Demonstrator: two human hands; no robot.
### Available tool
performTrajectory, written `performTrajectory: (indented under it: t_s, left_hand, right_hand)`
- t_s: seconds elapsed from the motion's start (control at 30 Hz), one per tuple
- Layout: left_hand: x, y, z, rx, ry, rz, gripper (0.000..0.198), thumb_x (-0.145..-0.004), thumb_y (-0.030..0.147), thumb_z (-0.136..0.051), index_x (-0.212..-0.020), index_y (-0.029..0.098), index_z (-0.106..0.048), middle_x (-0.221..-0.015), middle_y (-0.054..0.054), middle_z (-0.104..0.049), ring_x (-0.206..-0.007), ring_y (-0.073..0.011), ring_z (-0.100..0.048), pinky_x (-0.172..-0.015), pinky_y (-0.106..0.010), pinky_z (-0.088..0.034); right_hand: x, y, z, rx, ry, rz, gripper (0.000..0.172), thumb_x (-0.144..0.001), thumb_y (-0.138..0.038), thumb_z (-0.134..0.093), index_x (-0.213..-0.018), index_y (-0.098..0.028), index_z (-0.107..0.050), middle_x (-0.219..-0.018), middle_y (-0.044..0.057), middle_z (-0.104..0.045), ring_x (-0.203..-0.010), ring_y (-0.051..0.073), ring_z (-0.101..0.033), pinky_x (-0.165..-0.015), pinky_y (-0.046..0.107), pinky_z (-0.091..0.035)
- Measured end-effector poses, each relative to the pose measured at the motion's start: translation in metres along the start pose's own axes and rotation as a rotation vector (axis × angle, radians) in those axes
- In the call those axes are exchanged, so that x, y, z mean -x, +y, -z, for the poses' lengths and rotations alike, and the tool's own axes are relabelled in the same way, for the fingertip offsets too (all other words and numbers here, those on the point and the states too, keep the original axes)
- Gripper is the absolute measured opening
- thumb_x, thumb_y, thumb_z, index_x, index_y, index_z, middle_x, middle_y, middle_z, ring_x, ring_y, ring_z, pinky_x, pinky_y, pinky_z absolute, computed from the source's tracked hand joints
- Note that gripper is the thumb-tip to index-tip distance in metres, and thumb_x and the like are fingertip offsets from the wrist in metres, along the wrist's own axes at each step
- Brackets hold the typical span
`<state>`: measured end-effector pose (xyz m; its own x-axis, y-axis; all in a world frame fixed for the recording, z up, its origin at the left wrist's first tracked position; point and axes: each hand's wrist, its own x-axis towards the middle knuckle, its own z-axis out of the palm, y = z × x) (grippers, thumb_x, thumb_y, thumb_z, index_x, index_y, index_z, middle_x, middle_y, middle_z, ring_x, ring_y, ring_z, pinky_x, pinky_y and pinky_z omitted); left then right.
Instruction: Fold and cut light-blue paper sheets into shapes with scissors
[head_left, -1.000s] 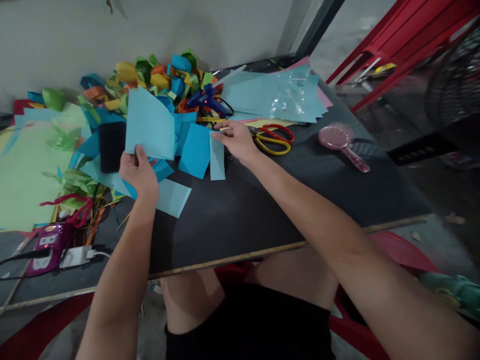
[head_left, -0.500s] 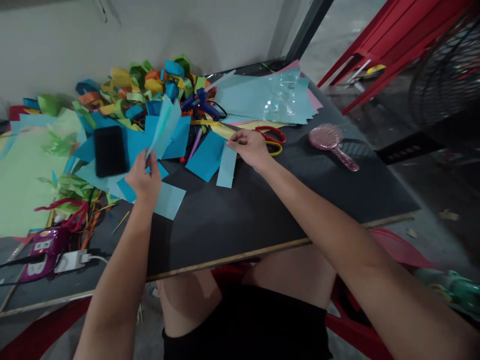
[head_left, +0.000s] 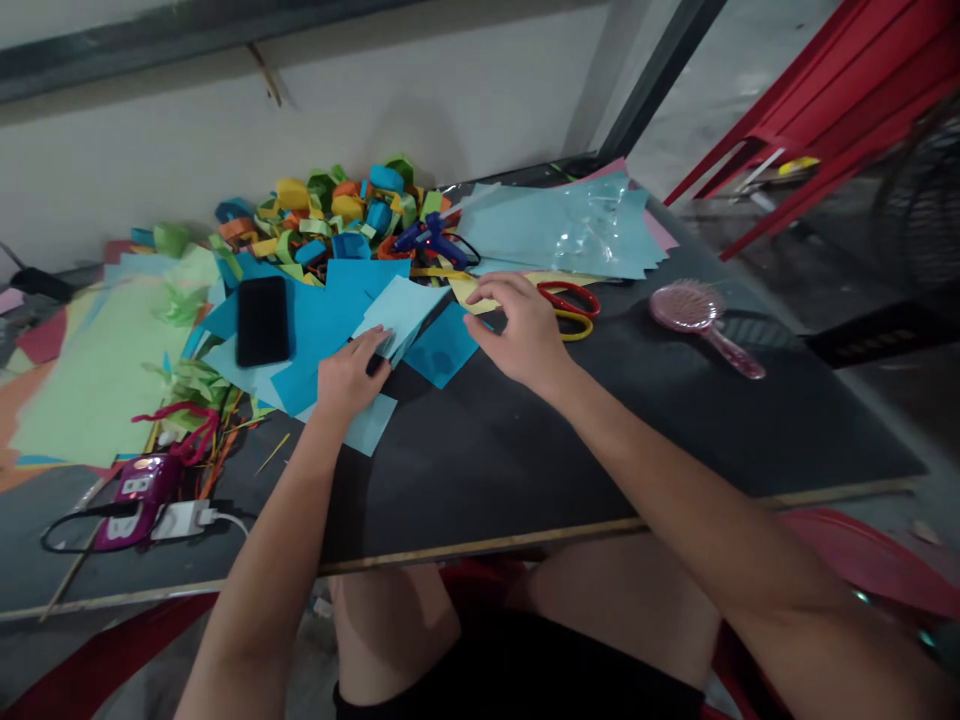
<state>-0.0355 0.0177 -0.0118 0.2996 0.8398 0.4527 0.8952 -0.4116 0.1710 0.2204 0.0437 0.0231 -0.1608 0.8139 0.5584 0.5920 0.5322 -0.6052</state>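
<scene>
Left hand [head_left: 351,380] pinching pale-blue paper [head_left: 405,305], right hand [head_left: 523,335] spread near scissors [head_left: 577,314]; paper could slip should the left grip loosen.

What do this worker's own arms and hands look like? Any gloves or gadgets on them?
The left hand and right hand are ungloved human hands. No sleeves, watches, bracelets, cables or markings show on either arm. A black garment covers the lap.

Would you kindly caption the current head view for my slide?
Left hand holds light-blue paper while right hand hovers open beside the scissors.
</scene>
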Motion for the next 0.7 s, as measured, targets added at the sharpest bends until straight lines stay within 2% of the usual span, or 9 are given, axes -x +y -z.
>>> performTrajectory:
  t_s: [0.1, 0.17, 0.27, 0.37, 0.47, 0.57, 0.7]
  left_hand:
    - [-0.001, 0.003, 0.001, 0.021, -0.077, 0.017, 0.038, -0.091, 0.025, -0.05, -0.126, 0.024, -0.063, -0.135, -0.006, -0.062, -0.111, -0.0233, -0.067, -0.07, -0.03, -0.058]
    - [-0.001, 0.004, 0.0, 0.031, -0.104, 0.013, 0.036, -0.093, 0.023, -0.045, -0.123, 0.024, -0.065, -0.131, -0.005, -0.065, -0.111, -0.0223, -0.067, -0.073, -0.029, -0.057]
    - [-0.002, 0.004, -0.003, 0.007, -0.122, 0.06, 0.036, -0.095, 0.026, -0.042, -0.119, 0.021, -0.068, -0.108, -0.008, -0.075, -0.091, -0.021, -0.072, -0.065, -0.027, -0.053]
    - [-0.003, 0.002, -0.008, -0.029, -0.093, 0.115, 0.036, -0.096, 0.031, -0.043, -0.114, 0.016, -0.07, -0.086, -0.01, -0.076, -0.07, -0.0198, -0.07, -0.057, -0.026, -0.048]
    - [-0.001, 0.001, -0.012, -0.039, -0.035, 0.09, 0.034, -0.095, 0.03, -0.045, -0.11, 0.016, -0.072, -0.081, -0.011, -0.075, -0.071, -0.0202, -0.07, -0.055, -0.025, -0.045]
    - [0.0, 0.001, -0.012, -0.024, -0.025, 0.055, 0.034, -0.096, 0.03, -0.044, -0.112, 0.017, -0.071, -0.082, -0.01, -0.075, -0.072, -0.0201, -0.07, -0.054, -0.025, -0.044]
    - [0.002, 0.001, -0.011, -0.01, -0.028, 0.044, 0.034, -0.097, 0.03, -0.044, -0.114, 0.018, -0.07, -0.086, -0.01, -0.076, -0.072, -0.0197, -0.07, -0.055, -0.025, -0.045]
  right_hand:
    - [-0.001, -0.012, -0.001, -0.042, -0.052, 0.034, 0.007, -0.084, -0.023, -0.057, -0.09, -0.022, -0.06, -0.108, 0.01, -0.064, -0.108, 0.026, -0.061, -0.083, 0.042, -0.053]
    - [-0.002, -0.013, -0.004, -0.059, -0.084, 0.008, 0.008, -0.083, -0.025, -0.057, -0.089, -0.021, -0.061, -0.106, 0.01, -0.065, -0.098, 0.025, -0.063, -0.076, 0.039, -0.053]
    - [-0.005, -0.006, -0.013, -0.074, -0.127, -0.14, 0.011, -0.082, -0.029, -0.058, -0.085, -0.02, -0.063, -0.097, 0.009, -0.067, -0.078, 0.021, -0.063, -0.067, 0.036, -0.051]
    - [-0.007, 0.006, -0.024, -0.126, -0.149, -0.303, 0.016, -0.08, -0.035, -0.059, -0.082, -0.02, -0.064, -0.086, 0.006, -0.069, -0.069, 0.019, -0.061, -0.069, 0.037, -0.049]
    - [-0.009, 0.014, -0.033, -0.226, -0.163, -0.375, 0.02, -0.081, -0.038, -0.057, -0.084, -0.02, -0.066, -0.084, 0.004, -0.069, -0.068, 0.018, -0.062, -0.069, 0.036, -0.049]
    - [-0.012, 0.014, -0.039, -0.28, -0.183, -0.367, 0.02, -0.081, -0.039, -0.057, -0.085, -0.021, -0.066, -0.083, 0.004, -0.069, -0.071, 0.019, -0.063, -0.069, 0.034, -0.049]
    - [-0.013, -0.006, -0.035, -0.366, -0.193, -0.35, 0.02, -0.08, -0.04, -0.06, -0.079, -0.021, -0.066, -0.076, 0.004, -0.067, -0.07, 0.018, -0.061, -0.068, 0.033, -0.049]
